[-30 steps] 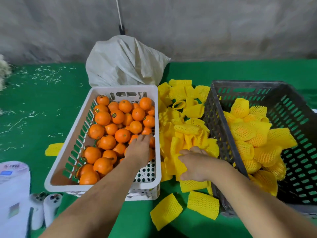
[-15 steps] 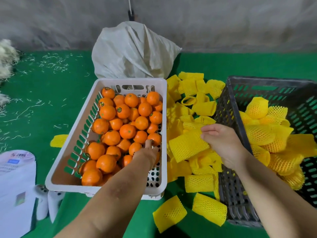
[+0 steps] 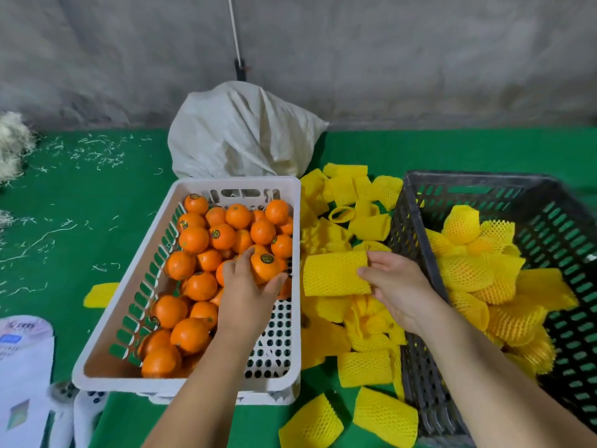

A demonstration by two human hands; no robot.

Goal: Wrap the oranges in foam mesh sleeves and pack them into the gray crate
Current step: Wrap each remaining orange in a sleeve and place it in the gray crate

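The person's left hand (image 3: 248, 286) was down in the white crate (image 3: 129, 379), fingers and thumb curled round one orange (image 3: 265, 266) near the crate's right wall; the fruit sat in the grip above the heap of loose oranges (image 3: 206, 253) filling the far and left parts of that crate. A dark sticker showed on top of the gripped orange.

The right hand (image 3: 395, 286) was between the two crates, pinching the right end of a yellow foam mesh sleeve (image 3: 334, 274). The sleeve lay roughly level, held above the loose pile of sleeves (image 3: 352, 215) strewn on the green table cover (image 3: 97, 205). Sleeve and orange were close but apart, with the white crate's right rim between them.

The gray crate (image 3: 416, 318) stood just right of the sleeve pile, holding a mound of wrapped oranges (image 3: 478, 263) against its near and left sides.

A white sack (image 3: 239, 137) slumped behind the white crate. Pale shavings (image 3: 93, 153) were scattered over the cover at the far left. A white printed bag (image 3: 22, 367) lay at the near left edge. Two flat sleeves (image 3: 384, 415) lay nearest the onlooker.
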